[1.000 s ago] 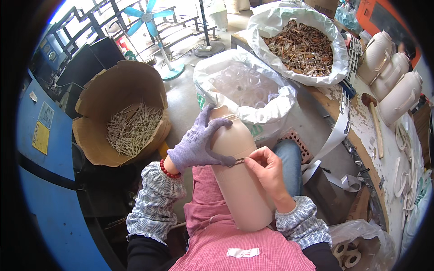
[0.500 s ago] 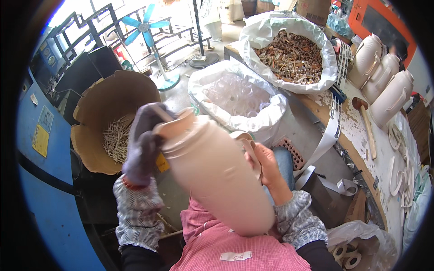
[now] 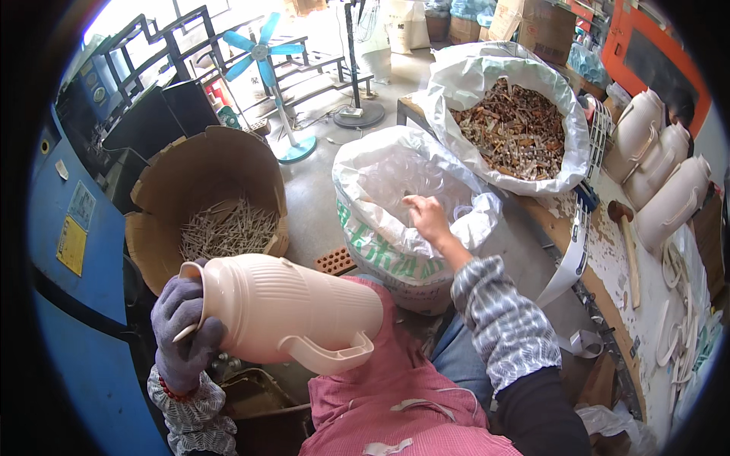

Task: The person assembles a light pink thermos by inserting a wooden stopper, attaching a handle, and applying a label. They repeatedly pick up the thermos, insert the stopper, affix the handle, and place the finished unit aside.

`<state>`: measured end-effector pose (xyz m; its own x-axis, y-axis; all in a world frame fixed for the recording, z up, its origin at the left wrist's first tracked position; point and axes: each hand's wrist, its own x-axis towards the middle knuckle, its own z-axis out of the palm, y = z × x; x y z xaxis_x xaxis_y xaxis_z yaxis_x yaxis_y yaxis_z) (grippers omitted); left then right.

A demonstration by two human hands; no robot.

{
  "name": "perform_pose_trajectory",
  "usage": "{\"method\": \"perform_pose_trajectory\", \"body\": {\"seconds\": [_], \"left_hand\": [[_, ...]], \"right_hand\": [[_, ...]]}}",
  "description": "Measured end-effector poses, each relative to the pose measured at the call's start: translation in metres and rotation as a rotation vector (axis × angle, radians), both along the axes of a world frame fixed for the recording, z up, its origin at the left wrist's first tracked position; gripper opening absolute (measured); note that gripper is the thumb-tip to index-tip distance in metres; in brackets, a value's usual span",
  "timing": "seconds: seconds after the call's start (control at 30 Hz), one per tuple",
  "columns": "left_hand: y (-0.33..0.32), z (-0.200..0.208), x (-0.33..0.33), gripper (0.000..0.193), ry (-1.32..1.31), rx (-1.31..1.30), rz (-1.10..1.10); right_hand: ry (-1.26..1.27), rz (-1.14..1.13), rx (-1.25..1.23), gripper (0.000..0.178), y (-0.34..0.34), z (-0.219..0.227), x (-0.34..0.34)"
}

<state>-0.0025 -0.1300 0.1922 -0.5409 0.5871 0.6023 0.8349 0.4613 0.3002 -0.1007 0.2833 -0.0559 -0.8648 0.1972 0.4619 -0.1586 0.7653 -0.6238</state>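
My left hand (image 3: 185, 327), in a grey-purple work glove, grips a pale pink ribbed plastic jug (image 3: 281, 311) by its mouth end. The jug lies sideways across my lap, handle toward me. A thin pale stick-like piece (image 3: 185, 333) pokes out between the gloved fingers. Over a white woven bag (image 3: 395, 266) my bare right hand (image 3: 428, 219) reaches out with bent fingers partly apart, and I see nothing in them. Clear plastic rings (image 3: 391, 182) fill the bag's top just beyond my fingertips.
A cardboard drum (image 3: 213, 171) holding thin pale sticks stands at left, beside a blue machine (image 3: 76, 304). The right-hand bench (image 3: 601, 258) carries a bag of brown scraps (image 3: 509, 129), a mallet (image 3: 627, 243) and several pink jugs (image 3: 673, 205). A blue fan (image 3: 266, 61) stands farther back.
The jug has swung down and left, turning so its handle faces me. My right hand has left the jug's handle side and moved up over the white bag of rings.
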Motion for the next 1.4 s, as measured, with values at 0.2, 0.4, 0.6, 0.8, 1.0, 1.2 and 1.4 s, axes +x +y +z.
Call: {"method": "perform_pose_trajectory", "body": {"seconds": [0.2,0.4,0.6,0.8,1.0,1.2,1.4], "left_hand": [[-0.022,-0.016,-0.029,0.028,-0.062,-0.031,0.073],[-0.006,0.010,-0.058,0.040,0.099,0.343,0.350],[-0.001,0.037,-0.072,0.047,0.983,-0.305,0.381],[0.027,0.031,-0.044,0.052,0.469,0.251,0.102],[0.124,0.003,-0.041,0.045,0.247,0.157,-0.555],[0.155,-0.060,-0.034,0.074,0.303,0.389,-0.387],[0.145,-0.058,-0.023,0.094,-0.256,0.422,-0.285]], "right_hand": [[-0.176,-0.004,0.514,0.034,0.051,-0.042,-0.038],[-0.084,-0.071,0.123,0.020,0.104,-0.033,-0.017],[-0.250,-0.221,-0.154,0.017,0.120,0.006,0.024],[-0.254,-0.091,0.241,0.014,0.108,0.012,-0.019],[0.075,-0.543,0.246,0.016,0.088,-0.007,-0.113],[-0.240,-0.272,0.298,0.024,0.079,-0.057,-0.108],[-0.088,0.068,-0.314,0.024,0.070,0.036,-0.034]]}}
